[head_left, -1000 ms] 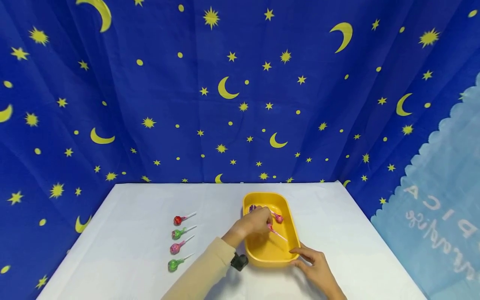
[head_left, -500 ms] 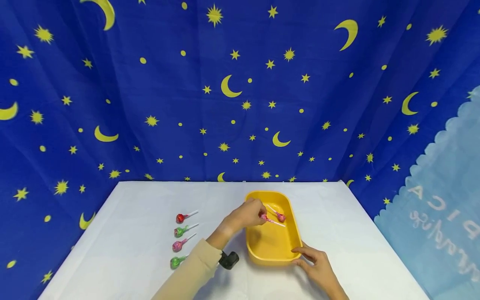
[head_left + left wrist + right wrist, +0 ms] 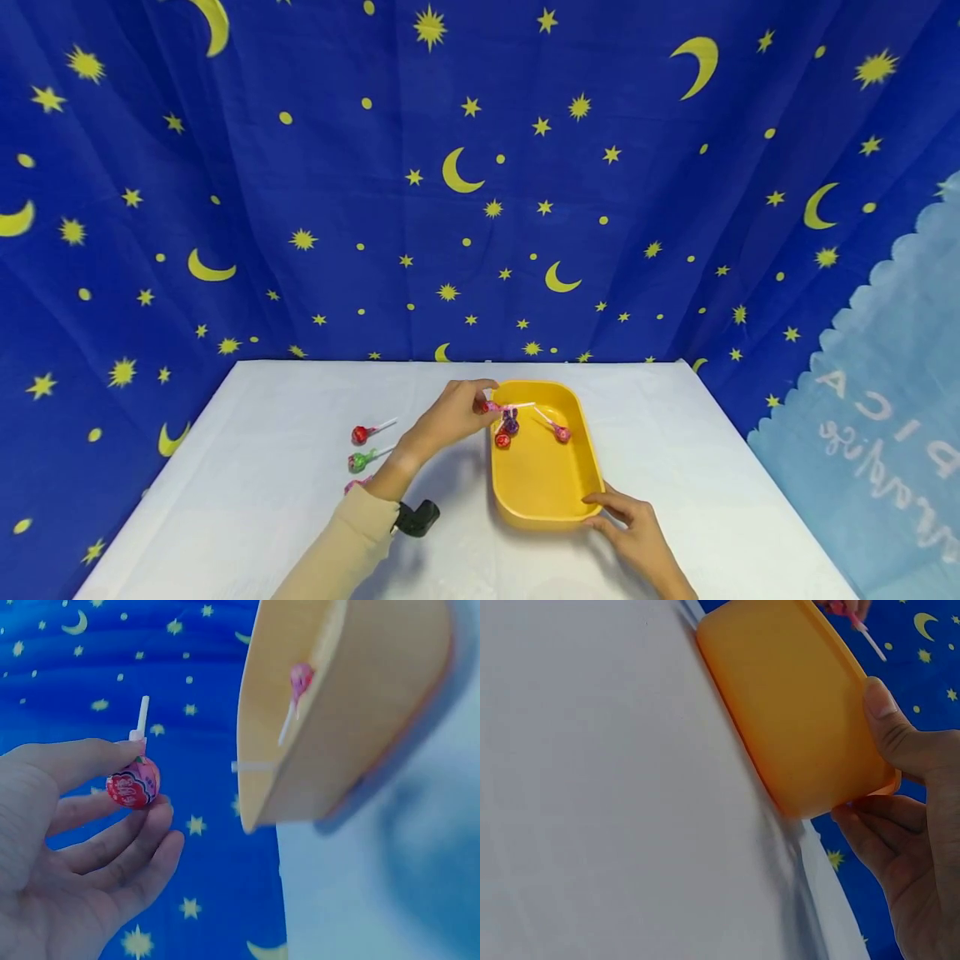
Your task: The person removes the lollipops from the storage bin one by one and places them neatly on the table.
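Between thumb and fingers my left hand (image 3: 448, 414) pinches a pink lollipop (image 3: 135, 783) by its wrapped head. The hand is at the far left rim of a yellow plastic container (image 3: 536, 487), with the lollipop's white stick pointing right over it. Inside the container lie a red lollipop (image 3: 502, 439), a purple lollipop (image 3: 512, 423) and a pink-red lollipop (image 3: 562, 433). My right hand (image 3: 636, 533) grips the container's near right corner; in the right wrist view its thumb (image 3: 882, 701) presses near the rim, with the other fingers lower down.
Left on the white table (image 3: 300, 400) lie a red lollipop (image 3: 360, 435), a green lollipop (image 3: 357, 462) and a pink lollipop (image 3: 354, 485) partly behind the left sleeve (image 3: 341, 533). A blue star-and-moon cloth (image 3: 360, 183) stands behind the table.
My left hand has moved left and away from the container's middle to its far left rim, carrying the pink lollipop. The red and purple lollipops have come into view. The right hand holds its place.
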`<state>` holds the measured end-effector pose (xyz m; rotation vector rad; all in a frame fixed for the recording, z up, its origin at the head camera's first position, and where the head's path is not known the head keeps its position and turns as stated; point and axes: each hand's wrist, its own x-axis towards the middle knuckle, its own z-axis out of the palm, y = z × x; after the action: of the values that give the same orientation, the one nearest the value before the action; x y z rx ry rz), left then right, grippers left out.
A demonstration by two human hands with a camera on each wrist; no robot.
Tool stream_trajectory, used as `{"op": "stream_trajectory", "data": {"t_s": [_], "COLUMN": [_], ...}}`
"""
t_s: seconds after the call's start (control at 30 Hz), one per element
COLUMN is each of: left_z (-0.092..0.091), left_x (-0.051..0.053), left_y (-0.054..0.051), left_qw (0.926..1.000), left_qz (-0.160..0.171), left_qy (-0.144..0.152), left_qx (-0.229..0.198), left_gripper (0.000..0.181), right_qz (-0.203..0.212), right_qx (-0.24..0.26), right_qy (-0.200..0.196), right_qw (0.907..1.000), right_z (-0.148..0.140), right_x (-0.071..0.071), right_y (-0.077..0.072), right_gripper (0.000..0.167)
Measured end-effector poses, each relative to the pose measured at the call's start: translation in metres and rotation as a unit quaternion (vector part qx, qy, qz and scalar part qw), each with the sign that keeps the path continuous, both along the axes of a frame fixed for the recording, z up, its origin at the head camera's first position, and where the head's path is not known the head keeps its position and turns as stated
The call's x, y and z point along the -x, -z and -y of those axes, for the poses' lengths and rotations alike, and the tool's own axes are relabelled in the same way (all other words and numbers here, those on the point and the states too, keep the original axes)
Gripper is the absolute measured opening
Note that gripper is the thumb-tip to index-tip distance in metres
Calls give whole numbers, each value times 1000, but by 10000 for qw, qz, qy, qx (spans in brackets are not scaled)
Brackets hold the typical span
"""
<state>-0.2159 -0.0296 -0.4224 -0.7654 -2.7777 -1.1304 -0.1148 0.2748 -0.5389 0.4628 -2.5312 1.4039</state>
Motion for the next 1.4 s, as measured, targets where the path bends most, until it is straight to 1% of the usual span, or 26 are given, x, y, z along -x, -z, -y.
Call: {"op": "stream_trajectory", "data": {"t_s": [0.07, 0.17, 0.3, 0.37, 0.47, 0.53, 0.6, 0.67, 0.73, 0.8, 0.9, 1.1, 1.23, 1.3, 1.4], "left_z": [9, 21, 37, 45, 58, 66, 72, 77, 80, 81, 82, 81, 80, 79, 79], "left_x": [2, 3, 5, 7, 11, 13, 15, 16, 18, 19, 22, 35, 38, 38, 41], "left_y": [1, 3, 4, 6, 13, 20, 26, 31, 35, 39, 44, 53, 63, 67, 70], "left_qw": [9998, 9993, 9978, 9969, 9963, 9964, 9966, 9963, 9957, 9955, 9943, 9925, 9890, 9880, 9879], "left_qz": [-149, -206, -81, -98, -206, -209, -119, 39, 194, 227, 328, 337, 613, 737, 744], "left_qy": [-111, -280, -591, -725, -800, -808, -818, -862, -906, -908, -1009, -1149, -1294, -1278, -1238], "left_qx": [-70, -167, -272, -284, -223, -144, -47, 45, 81, 111, 106, 259, 367, 465, 571], "left_gripper": [29, 18, 14, 13, 11, 9, 7, 7, 8, 8, 8, 9, 9, 9, 10], "right_qz": [-6, 3, 44, 43, 44, 33, 19, -26, -32, -8, 54, 36, -52, -128, -172], "right_qx": [6, 50, 78, 70, 83, 92, 100, 85, 90, 93, 96, 41, -27, -79, -93], "right_qy": [-20, -53, -88, -86, -72, -69, -80, -96, -93, -69, -53, -43, -124, -187, -251], "right_qw": [10000, 10000, 9999, 9999, 9999, 9999, 9999, 9999, 9999, 9999, 9999, 10000, 9999, 9997, 9995], "right_z": [0, 0, 0, 0, 0, 0, 0, 0, 0, 0, 0, -1, -2, -3, -3], "right_x": [0, 0, -1, -1, 0, 0, 0, 1, 1, 1, 0, 3, 4, 4, 4], "right_y": [0, -1, -1, -1, -1, 0, 0, 0, 0, 0, 0, 0, 1, 2, 3], "right_gripper": [23, 24, 24, 24, 23, 23, 24, 24, 24, 24, 24, 24, 23, 23, 25]}}
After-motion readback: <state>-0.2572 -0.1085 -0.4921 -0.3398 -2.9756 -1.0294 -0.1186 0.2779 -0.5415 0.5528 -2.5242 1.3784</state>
